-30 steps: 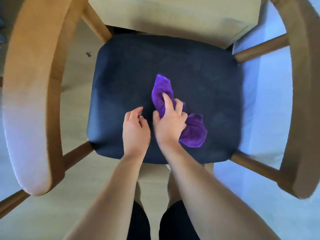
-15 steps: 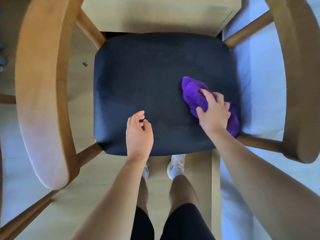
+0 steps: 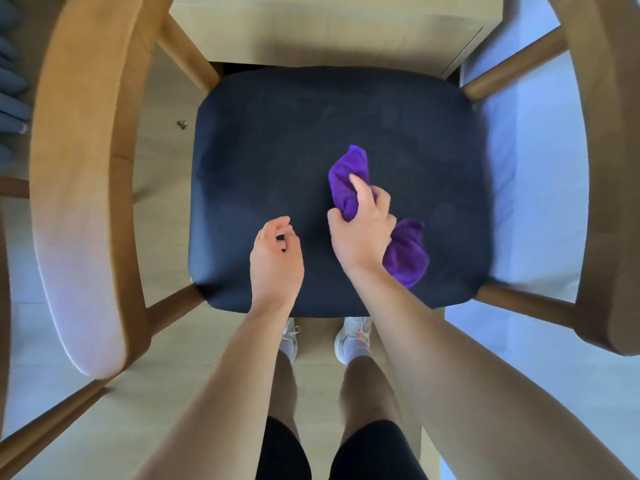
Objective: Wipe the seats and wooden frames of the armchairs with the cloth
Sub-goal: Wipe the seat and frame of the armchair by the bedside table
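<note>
arms bare | black shorts | white sneakers

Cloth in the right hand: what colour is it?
Purple, seen clearly in the head view: cloth.

The right hand has dragged the cloth back from the seat's right edge toward centre.
</note>
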`<state>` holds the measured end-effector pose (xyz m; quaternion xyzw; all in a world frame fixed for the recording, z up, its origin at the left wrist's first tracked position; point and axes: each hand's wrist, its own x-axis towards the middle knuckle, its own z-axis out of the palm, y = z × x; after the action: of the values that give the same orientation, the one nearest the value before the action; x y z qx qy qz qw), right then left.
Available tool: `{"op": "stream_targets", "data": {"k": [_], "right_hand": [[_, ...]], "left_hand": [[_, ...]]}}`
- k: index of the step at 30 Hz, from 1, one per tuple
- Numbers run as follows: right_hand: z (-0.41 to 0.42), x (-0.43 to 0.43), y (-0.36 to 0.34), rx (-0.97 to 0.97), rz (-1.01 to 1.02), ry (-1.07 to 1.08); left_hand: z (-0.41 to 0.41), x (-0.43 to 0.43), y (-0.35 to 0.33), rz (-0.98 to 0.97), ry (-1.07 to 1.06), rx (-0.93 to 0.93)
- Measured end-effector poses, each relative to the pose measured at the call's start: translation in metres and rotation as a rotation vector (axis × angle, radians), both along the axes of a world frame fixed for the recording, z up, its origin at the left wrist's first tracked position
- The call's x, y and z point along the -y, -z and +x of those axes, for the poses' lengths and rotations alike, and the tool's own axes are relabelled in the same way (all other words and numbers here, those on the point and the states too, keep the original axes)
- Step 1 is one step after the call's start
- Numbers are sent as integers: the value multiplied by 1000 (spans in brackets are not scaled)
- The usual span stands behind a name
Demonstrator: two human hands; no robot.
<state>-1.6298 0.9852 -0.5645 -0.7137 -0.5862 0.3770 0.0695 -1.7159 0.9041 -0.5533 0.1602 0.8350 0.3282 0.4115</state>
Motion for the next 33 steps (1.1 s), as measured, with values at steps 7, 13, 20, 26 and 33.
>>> {"op": "stream_targets", "data": {"k": [7, 13, 20, 26, 33], "right_hand": [[-3, 11, -25, -546, -98, 142], [31, -7, -33, -480, -130, 232], [43, -5, -74, -575, -165, 201], [42, -13, -170, -786, -82, 250], [40, -15, -288, -848, 75, 102]], "left_hand": [[5, -28, -11, 38, -70, 398], [-3, -40, -19, 165, -181, 401], [-13, -53, -72, 231, -204, 457], [-33, -52, -173, 398, 134, 498], [-50, -55, -301, 522, 497, 361]]}}
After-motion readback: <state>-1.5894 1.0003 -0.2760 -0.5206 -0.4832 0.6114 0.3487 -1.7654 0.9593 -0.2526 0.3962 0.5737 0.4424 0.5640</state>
